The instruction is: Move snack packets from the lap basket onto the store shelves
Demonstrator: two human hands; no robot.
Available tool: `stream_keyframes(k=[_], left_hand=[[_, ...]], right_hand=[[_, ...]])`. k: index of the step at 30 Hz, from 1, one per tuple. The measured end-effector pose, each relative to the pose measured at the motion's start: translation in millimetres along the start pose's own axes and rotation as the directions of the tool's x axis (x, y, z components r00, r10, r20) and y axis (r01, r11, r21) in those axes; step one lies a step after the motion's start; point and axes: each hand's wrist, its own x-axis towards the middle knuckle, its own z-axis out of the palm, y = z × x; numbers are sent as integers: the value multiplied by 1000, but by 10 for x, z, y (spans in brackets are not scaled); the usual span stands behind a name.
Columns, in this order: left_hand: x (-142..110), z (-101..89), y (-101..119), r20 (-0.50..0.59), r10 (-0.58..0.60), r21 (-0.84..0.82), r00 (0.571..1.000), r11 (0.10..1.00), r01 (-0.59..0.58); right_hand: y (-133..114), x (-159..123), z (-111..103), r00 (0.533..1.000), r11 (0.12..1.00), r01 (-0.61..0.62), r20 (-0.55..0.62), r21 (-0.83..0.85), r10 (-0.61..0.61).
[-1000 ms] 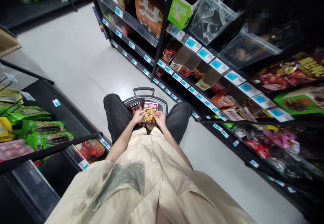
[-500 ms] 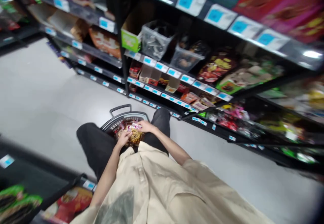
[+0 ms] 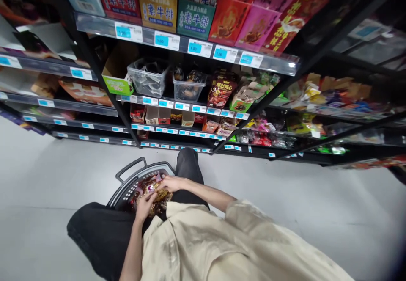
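Observation:
Over the dark shopping basket [image 3: 144, 172] between my knees, my two hands work close together. My right hand [image 3: 169, 183] is closed, its fingertips pinching a small white and pink snack packet [image 3: 151, 187]. My left hand [image 3: 145, 204] is closed too, with thumb and fingers at the near edge of the same packet. Below them, several shiny snack bags [image 3: 161, 197] in brown, gold and red fill the basket. The fingers partly cover the packet, and its print is too small to read.
A black shelf rack [image 3: 209, 46] with snack boxes and price tags stands ahead. Clear plastic bins [image 3: 189, 88] and opened cartons [image 3: 119, 83] sit on its lower shelves. More bagged goods [image 3: 264, 133] lie to the right. Pale floor [image 3: 269, 200] surrounds my legs.
The view has swung to the right, bringing the boxes on the upper shelf into sharper sight. My right hand has lowered the small packet toward my left hand, and the hands are closer together.

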Motion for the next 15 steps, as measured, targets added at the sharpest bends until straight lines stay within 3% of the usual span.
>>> stream_keyframes(k=[3, 5, 9, 13, 15], left_hand=[[29, 11, -31, 7, -67, -159, 998, 985, 67], [38, 10, -39, 6, -110, -262, 994, 959, 108], [39, 5, -19, -8, -178, -338, 984, 926, 165], [41, 20, -13, 49, -195, -281, 980, 938, 201], [46, 33, -27, 63, -193, -255, 979, 945, 203]], right_hand=[[-2, -307, -250, 987, 998, 45, -153, 48, -37], [31, -567, -481, 947, 992, 80, -317, 95, -46], [222, -1241, -1044, 777, 972, 59, -622, 228, 98], [594, -2007, -1561, 585, 909, -88, -718, 407, 378], [804, -2354, -1755, 505, 919, -194, -768, 344, 394]])
